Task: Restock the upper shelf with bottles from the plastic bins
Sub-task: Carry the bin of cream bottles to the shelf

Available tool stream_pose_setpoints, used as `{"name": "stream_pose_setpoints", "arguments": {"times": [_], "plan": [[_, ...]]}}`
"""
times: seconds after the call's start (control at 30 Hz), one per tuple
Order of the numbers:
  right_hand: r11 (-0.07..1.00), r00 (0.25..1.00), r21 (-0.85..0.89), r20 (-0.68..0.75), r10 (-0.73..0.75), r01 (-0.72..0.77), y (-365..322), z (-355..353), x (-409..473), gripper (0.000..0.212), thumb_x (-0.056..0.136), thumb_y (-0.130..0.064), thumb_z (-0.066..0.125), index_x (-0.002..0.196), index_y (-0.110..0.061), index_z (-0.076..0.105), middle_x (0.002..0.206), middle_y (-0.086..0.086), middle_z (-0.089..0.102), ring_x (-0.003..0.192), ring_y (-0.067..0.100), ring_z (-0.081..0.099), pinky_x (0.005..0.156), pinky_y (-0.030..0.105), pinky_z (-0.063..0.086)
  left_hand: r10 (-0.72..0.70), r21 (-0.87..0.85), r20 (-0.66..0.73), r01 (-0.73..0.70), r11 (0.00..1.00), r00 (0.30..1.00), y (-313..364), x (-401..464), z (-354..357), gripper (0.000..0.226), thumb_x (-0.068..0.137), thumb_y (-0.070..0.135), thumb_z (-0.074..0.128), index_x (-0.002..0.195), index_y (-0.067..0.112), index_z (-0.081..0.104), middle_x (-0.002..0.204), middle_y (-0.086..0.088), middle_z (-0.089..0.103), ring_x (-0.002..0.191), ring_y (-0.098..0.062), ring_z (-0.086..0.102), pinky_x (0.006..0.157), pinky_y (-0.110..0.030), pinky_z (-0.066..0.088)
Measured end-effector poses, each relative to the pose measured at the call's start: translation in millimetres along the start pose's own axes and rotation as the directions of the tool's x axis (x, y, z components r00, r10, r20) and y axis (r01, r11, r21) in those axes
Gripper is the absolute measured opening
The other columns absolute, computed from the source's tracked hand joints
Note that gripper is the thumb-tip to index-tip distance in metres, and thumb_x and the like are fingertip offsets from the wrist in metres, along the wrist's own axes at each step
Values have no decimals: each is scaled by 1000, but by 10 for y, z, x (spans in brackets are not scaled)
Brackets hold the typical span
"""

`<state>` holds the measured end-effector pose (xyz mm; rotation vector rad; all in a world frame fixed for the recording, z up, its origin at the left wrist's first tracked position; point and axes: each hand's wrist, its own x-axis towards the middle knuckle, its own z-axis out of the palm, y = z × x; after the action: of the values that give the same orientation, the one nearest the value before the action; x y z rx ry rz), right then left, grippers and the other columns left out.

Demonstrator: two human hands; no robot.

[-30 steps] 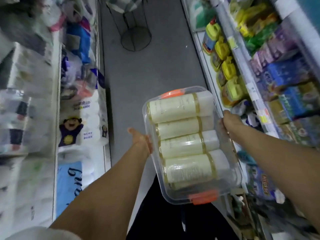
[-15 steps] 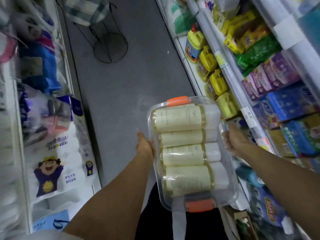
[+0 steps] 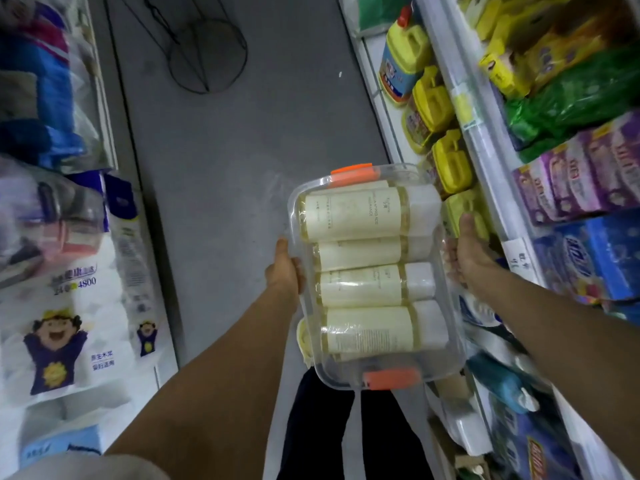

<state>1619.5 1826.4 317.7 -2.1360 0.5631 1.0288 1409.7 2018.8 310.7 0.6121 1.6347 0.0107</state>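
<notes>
We carry a lidded clear bin of bottles down the aisle, both hands clamped to its sides.

The plastic bin (image 3: 375, 271) hangs over the grey floor (image 3: 225, 168), just left of the shelf rail (image 3: 485, 140). Our left hand (image 3: 282, 271) grips the bin's left wall and our right hand (image 3: 467, 249) grips its right wall — fingers curled under, as far as we can see. Inside, the cream bottles (image 3: 360, 285) lie on their sides in a stack, so we judge the load fairly heavy and apt to shift. The clear walls look smooth and slightly flexible — hold low at the sides, not by the orange latches (image 3: 353, 172).
</notes>
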Motion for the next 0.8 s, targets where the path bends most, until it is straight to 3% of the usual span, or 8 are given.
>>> {"name": "stream_pose_setpoints", "arguments": {"times": [0.17,0.27,0.43,0.5,0.57,0.67,0.8], "plan": [[1000,998,4,69,-7,7,47,165,383,74,83,-84,24,61,-20,53,57,2,47,46,17,38,53,30,35,-27,-17,-28,26,1000,999,-30,289,110,58,91,69,47,79,14,58,67,-3,52,56,-15,44,66,-31,44],[999,1000,-36,21,16,-15,76,219,557,71,85,-81,27,67,-18,54,71,3,53,58,20,45,72,39,44,-44,-12,-32,43,999,999,-60,390,156,59,88,72,49,81,14,60,67,-2,52,56,-14,44,64,-29,44],[999,999,28,43,19,-20,145,250,639,55,91,-69,40,83,-17,57,73,-2,50,59,14,42,56,28,37,-63,48,8,62,997,998,-73,355,202,65,87,74,48,97,11,61,70,-1,47,60,-12,41,66,-27,41],[1000,998,11,60,3,-4,147,267,652,45,93,-64,40,94,-21,53,78,-5,45,63,11,39,59,27,34,-60,80,26,58,995,998,-52,340,211,67,88,73,46,106,10,61,76,-2,48,67,-14,42,74,-30,41],[1000,997,-1,74,-3,3,146,273,654,38,94,-63,40,87,-26,50,79,-6,43,65,10,39,61,25,34,-52,112,42,47,993,998,-46,318,207,71,90,72,45,117,9,59,82,-4,52,76,-17,47,83,-33,42],[999,995,-19,93,-32,34,170,260,629,33,94,-63,40,78,-34,42,80,-10,42,70,9,40,67,26,36,-40,167,52,31,985,998,-45,283,187,79,91,71,42,136,8,52,115,-11,61,109,-26,57,107,-43,41],[997,995,-55,92,-43,48,178,224,585,32,94,-63,39,80,-35,43,104,-3,49,90,15,48,63,24,32,-46,205,61,33,978,997,-19,218,185,83,91,72,40,144,8,46,135,-14,56,126,-31,52,114,-49,35]]}}
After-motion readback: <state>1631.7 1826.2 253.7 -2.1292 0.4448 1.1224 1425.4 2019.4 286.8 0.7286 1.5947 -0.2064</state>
